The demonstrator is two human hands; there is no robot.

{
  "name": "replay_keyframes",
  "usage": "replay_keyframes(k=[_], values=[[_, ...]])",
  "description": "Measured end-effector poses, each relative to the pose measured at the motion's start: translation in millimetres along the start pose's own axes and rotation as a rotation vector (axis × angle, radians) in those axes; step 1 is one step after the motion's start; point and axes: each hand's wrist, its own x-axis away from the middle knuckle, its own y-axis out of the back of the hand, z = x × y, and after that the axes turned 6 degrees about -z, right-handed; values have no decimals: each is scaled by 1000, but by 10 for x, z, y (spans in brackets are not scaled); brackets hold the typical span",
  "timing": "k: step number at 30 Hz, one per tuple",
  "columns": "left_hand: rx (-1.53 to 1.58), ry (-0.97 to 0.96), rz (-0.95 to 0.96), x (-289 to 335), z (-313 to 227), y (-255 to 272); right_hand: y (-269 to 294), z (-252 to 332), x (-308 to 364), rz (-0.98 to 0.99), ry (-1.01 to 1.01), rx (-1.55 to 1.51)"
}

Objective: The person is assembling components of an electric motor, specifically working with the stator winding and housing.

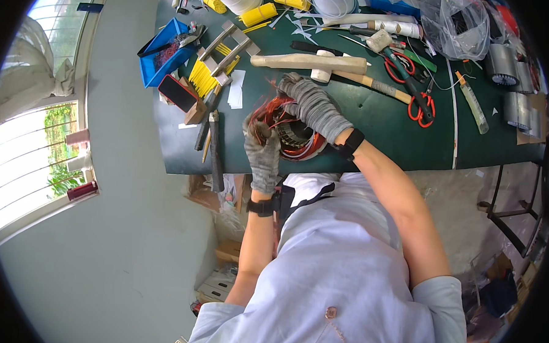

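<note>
A motor stator with copper-red wire windings rests near the front edge of the green workbench. My left hand, in a grey knitted glove, is closed on loose copper wires at the stator's left side. My right hand, gloved the same way, reaches across the stator's top from the right, its fingers curled around the wires at the upper rim. The gloves hide part of the windings, and single strands are too fine to tell apart. Both wrists carry black bands.
Behind the stator lie a wooden stick, a white-headed mallet and red-handled scissors. To the left are a phone, a blue tray and a hammer. Metal cylinders stand at the right.
</note>
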Motion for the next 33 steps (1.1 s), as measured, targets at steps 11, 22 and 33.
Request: replay_keyframes(k=[11, 22, 33], values=[[284, -210, -114, 113, -154, 13, -180, -328, 72, -240, -280, -1284], [33, -9, 29, 112, -887, -337, 449, 532, -25, -687, 261, 31], [-87, -868, -221, 658, -1547, 599, 392, -2401, -776, 77, -9, 876]])
